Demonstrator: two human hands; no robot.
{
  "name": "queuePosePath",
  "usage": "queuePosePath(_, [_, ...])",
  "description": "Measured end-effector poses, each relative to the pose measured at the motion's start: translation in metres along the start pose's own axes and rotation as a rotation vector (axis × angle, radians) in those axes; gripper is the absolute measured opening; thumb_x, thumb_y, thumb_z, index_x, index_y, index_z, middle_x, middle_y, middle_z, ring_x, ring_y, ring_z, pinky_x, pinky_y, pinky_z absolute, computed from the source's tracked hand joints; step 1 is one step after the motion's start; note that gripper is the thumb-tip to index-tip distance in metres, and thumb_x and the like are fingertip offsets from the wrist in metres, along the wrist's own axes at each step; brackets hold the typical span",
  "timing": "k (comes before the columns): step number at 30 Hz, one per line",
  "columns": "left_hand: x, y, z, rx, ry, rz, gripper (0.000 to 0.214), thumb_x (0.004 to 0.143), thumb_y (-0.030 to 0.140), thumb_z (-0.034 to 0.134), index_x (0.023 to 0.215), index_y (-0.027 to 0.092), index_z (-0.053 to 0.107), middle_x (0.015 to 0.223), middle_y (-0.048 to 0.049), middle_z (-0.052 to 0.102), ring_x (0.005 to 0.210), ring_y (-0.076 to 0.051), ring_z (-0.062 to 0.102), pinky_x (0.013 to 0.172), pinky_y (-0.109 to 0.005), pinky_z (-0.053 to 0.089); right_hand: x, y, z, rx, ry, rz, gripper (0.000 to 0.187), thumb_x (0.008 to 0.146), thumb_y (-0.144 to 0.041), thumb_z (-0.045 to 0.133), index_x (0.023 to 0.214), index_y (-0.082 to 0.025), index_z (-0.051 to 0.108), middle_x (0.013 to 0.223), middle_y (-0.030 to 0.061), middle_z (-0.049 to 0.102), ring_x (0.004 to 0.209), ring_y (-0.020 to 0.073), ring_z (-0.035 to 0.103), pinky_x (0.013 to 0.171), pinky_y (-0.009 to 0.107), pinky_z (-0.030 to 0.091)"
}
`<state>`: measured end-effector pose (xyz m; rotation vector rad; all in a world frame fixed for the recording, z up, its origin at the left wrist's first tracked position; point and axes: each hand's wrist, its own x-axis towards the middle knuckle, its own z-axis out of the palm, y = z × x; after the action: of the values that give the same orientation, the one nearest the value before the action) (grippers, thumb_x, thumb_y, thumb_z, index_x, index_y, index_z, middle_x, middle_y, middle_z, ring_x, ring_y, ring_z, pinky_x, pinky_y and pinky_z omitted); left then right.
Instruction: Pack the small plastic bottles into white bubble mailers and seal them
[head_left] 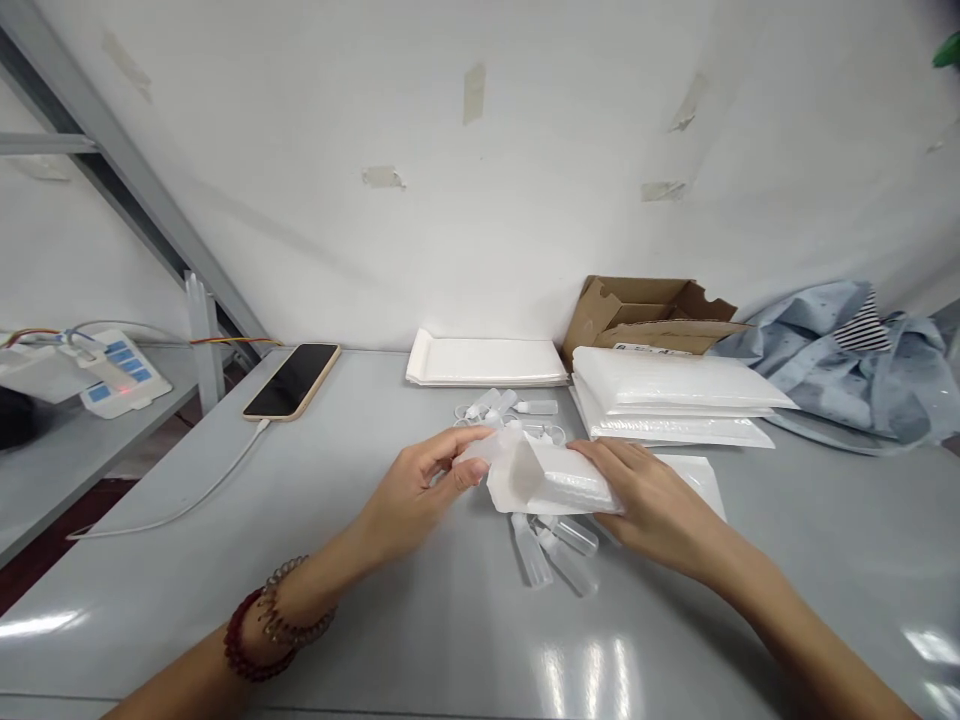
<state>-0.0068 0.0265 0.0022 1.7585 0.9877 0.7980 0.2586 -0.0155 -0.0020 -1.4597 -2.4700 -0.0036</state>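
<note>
My right hand (pixel 637 495) is closed around a white bubble mailer (pixel 574 478), whose open mouth faces left. At that mouth, my left hand (pixel 424 490) pinches a small translucent plastic bottle (pixel 484 450) between thumb and fingers; its far end is partly hidden by the mailer's flap. Several more translucent squeeze bottles (pixel 531 553) lie on the table below the mailer. Another loose group of bottles (pixel 499 403), with thin loops on some, is behind it. Under my right wrist, part of a flat white mailer (pixel 694 475) shows.
A stack of flat white mailers (pixel 491 360) lies by the wall. Plump white mailers (pixel 675 385) are piled at the right, before an open cardboard box (pixel 649 310) and blue cloth (pixel 847 360). A phone (pixel 292 382) with a white cable (pixel 202 510) lies left, near a power strip (pixel 124 375).
</note>
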Motion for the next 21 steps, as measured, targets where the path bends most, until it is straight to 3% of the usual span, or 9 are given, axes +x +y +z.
queuePosePath(2, [0.002, -0.006, 0.004, 0.109, -0.016, 0.116, 0.029, 0.089, 0.036, 0.055, 0.115, 0.025, 0.064, 0.1, -0.004, 0.067, 0.09, -0.018, 0.058, 0.075, -0.025, 0.045, 0.0, -0.003, 0.003, -0.017, 0.006, -0.009, 0.04, 0.079, -0.011, 0.049, 0.118, -0.019, 0.044, 0.101, 0.0099, 0.06, 0.089, 0.0248, 0.058, 0.072, 0.037, 0.047])
queuePosePath(7, [0.005, -0.02, 0.015, 0.454, 0.024, 0.508, 0.024, 0.09, 0.019, 0.052, 0.108, 0.018, 0.067, 0.08, -0.005, 0.064, 0.077, -0.018, 0.052, 0.073, -0.032, 0.044, 0.001, -0.009, 0.01, -0.071, 0.086, -0.044, 0.042, 0.078, -0.009, 0.048, 0.119, -0.016, 0.043, 0.098, 0.011, 0.059, 0.088, 0.0255, 0.056, 0.074, 0.039, 0.046])
queuePosePath(11, [0.004, -0.017, 0.02, 0.393, -0.02, 0.583, 0.026, 0.087, 0.011, 0.053, 0.11, 0.016, 0.063, 0.097, -0.0061, 0.07, 0.089, -0.02, 0.054, 0.079, -0.035, 0.046, 0.002, -0.011, 0.016, -0.104, 0.126, -0.079, 0.046, 0.076, -0.006, 0.047, 0.12, -0.014, 0.042, 0.099, 0.0122, 0.059, 0.086, 0.0259, 0.056, 0.073, 0.039, 0.046])
queuePosePath(14, [0.004, -0.008, 0.012, 0.247, -0.018, 0.542, 0.027, 0.084, 0.013, 0.058, 0.111, 0.017, 0.063, 0.103, -0.0063, 0.07, 0.096, -0.019, 0.057, 0.086, -0.035, 0.046, 0.002, -0.009, 0.016, -0.081, 0.106, -0.052, 0.046, 0.076, -0.007, 0.048, 0.121, -0.016, 0.042, 0.1, 0.0114, 0.06, 0.088, 0.026, 0.056, 0.073, 0.039, 0.046])
queuePosePath(17, [0.004, 0.004, -0.01, 0.238, 0.004, 0.332, 0.02, 0.085, 0.019, 0.057, 0.104, 0.018, 0.065, 0.097, -0.0039, 0.069, 0.088, -0.016, 0.059, 0.082, -0.03, 0.047, 0.001, -0.006, 0.013, -0.054, 0.081, -0.016, 0.044, 0.077, -0.009, 0.049, 0.12, -0.018, 0.042, 0.101, 0.0101, 0.06, 0.09, 0.0258, 0.056, 0.075, 0.039, 0.046])
queuePosePath(19, [0.002, 0.01, -0.028, 0.334, -0.143, 0.138, 0.017, 0.082, 0.026, 0.061, 0.098, 0.021, 0.065, 0.092, -0.0004, 0.067, 0.079, -0.014, 0.057, 0.074, -0.027, 0.046, 0.0, -0.003, 0.009, -0.038, 0.099, 0.01, 0.043, 0.078, -0.012, 0.049, 0.12, -0.019, 0.042, 0.1, 0.0093, 0.06, 0.09, 0.0254, 0.056, 0.074, 0.038, 0.046])
queuePosePath(21, [-0.001, 0.013, -0.04, 0.444, -0.413, -0.016, 0.026, 0.074, 0.031, 0.07, 0.098, 0.023, 0.065, 0.093, 0.0017, 0.065, 0.078, -0.014, 0.056, 0.07, -0.024, 0.045, -0.001, -0.002, 0.004, -0.027, 0.169, 0.03, 0.044, 0.079, -0.016, 0.05, 0.122, -0.019, 0.041, 0.102, 0.0097, 0.059, 0.091, 0.0255, 0.056, 0.074, 0.038, 0.046])
